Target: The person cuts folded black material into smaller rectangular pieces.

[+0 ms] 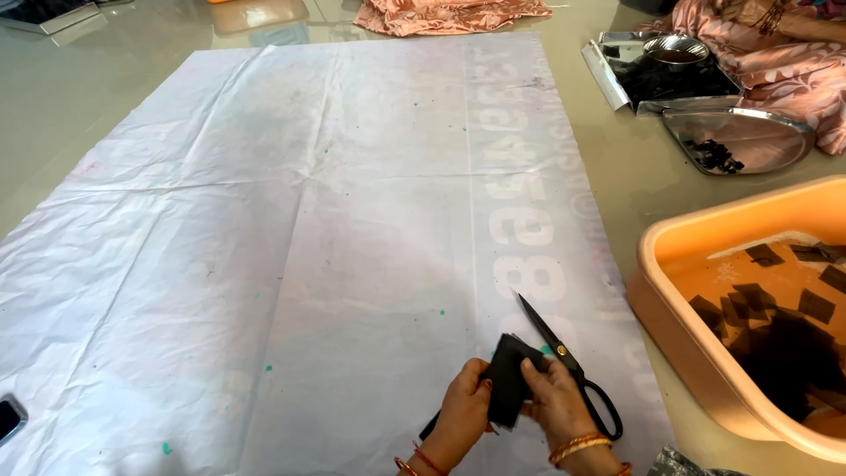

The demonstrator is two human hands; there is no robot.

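We see a large white sheet spread flat over the pale floor, and we take it as our landmark. At the sheet's far left lower edge the corner of a dark phone pokes into view. Along the sheet's near edge, towards its right side, our left hand pinches the left side of a folded black piece, its fingers closed on the material. Our right hand grips the same black piece from the right, fingers also clamped on it, so the piece stands between both hands just above the sheet. Black scissors lie on the sheet just beside the right hand, their blades pointing away from us. Off the sheet's right edge sits an orange tub holding dark cut squares. Beyond the sheet's far right corner rest a steel plate with dark scraps and a steel tray bearing a small bowl, beside pink patterned cloth.
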